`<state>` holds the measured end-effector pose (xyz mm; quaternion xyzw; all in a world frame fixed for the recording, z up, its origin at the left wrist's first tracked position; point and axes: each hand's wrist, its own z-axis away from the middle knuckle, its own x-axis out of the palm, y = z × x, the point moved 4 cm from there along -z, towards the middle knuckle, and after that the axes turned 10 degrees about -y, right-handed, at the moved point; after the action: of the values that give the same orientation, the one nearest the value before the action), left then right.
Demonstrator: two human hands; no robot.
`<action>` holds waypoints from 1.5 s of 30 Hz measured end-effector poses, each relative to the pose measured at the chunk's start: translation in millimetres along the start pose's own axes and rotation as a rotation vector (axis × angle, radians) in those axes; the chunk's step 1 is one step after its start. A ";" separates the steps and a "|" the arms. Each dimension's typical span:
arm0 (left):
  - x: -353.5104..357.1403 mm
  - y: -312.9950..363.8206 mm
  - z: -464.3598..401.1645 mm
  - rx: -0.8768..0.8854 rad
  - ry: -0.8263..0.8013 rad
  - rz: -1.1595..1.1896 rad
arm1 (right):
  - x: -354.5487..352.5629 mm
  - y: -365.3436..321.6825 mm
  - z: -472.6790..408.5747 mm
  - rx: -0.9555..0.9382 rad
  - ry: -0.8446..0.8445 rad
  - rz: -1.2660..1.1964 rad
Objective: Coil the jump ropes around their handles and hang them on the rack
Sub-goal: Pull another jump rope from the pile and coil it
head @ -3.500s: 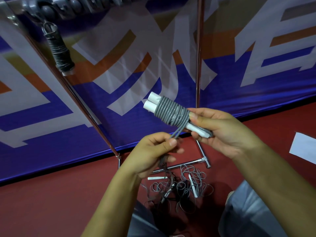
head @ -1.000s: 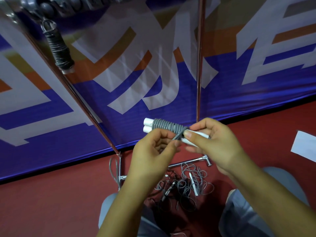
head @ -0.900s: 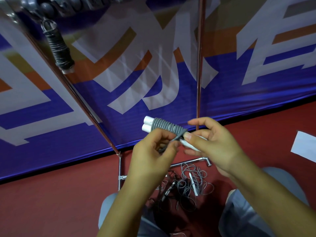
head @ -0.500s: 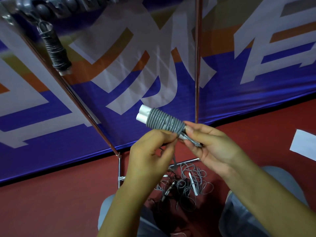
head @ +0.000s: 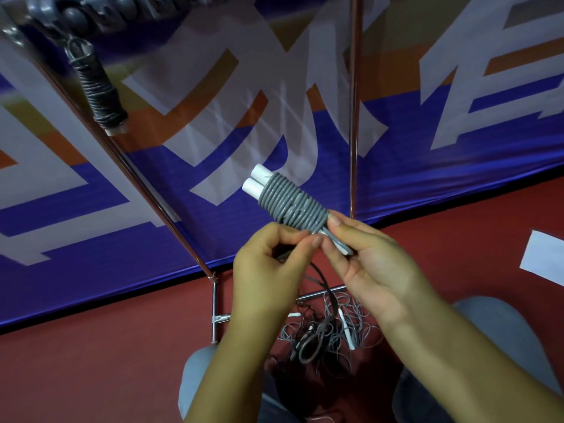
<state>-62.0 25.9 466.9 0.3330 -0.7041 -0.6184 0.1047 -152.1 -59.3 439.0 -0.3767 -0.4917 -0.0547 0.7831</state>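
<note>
Right hand (head: 366, 264) grips the coiled jump rope (head: 293, 206) — handle bottoms hidden; left hand (head: 268, 264) pinches its tail end.

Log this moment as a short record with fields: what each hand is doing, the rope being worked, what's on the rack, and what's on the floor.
left hand: left hand pinches the loose gray rope end beside the bundle
right hand: right hand holds the lower end of the coiled bundle
rope in work: gray rope bundle, wound round two white handles, tilted up-left
rack: one dark coiled rope already hangs from the rack
floor: tangled pile of ropes on the red floor; white sheet at right
stage: coil nearly finished, not yet hung
</note>
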 end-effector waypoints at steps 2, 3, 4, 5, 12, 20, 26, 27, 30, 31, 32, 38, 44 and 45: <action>-2.3 -4.0 -1.4 -0.077 -0.030 0.162 | 2.2 -1.7 2.0 -0.021 -0.003 0.040; -3.5 -7.0 -1.9 -0.106 -0.049 0.258 | 3.5 -2.4 3.5 -0.028 -0.005 0.060; -3.8 -10.0 -2.3 -0.132 -0.068 0.363 | 4.8 -2.5 4.4 -0.030 -0.013 0.073; -3.4 -12.8 -2.4 -0.151 -0.088 0.462 | 5.7 -2.1 5.4 -0.029 -0.024 0.080; 0.5 -31.2 -7.7 -0.219 -0.257 0.824 | 8.7 2.0 8.0 0.024 -0.051 0.090; -15.6 -17.8 -16.3 -0.095 -0.342 0.474 | 11.9 -7.3 8.8 0.228 -0.200 0.198; -10.1 -14.7 -10.1 -0.129 -0.282 0.274 | -2.0 -11.4 1.8 -0.014 -0.220 0.739; -10.2 -14.8 -10.7 -0.128 -0.266 0.279 | -2.2 -10.7 2.4 -0.079 -0.237 0.853; -10.1 -13.2 -12.5 -0.131 -0.244 0.342 | -3.0 -8.7 2.5 -0.234 -0.327 1.081; -9.3 -12.1 -12.2 -0.144 -0.255 0.368 | -4.1 -10.4 1.9 -0.279 -0.336 1.148; -8.6 -11.2 -11.6 -0.156 -0.272 0.388 | -5.3 -12.6 1.2 -0.313 -0.344 1.220; -5.5 -18.4 -8.5 -0.297 -0.463 0.583 | -3.6 -22.3 2.2 -0.410 -0.401 1.347; -9.9 -25.9 -4.1 -0.376 -0.662 0.590 | -1.8 -19.2 7.8 -0.292 -0.451 0.964; -10.6 -25.3 -4.5 -0.379 -0.671 0.594 | -1.7 -18.0 8.8 -0.271 -0.444 0.904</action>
<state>-42.8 28.2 446.8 -0.1249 -0.6387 -0.7523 0.1026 -167.6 -66.9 449.4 -0.6519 -0.4227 0.3071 0.5496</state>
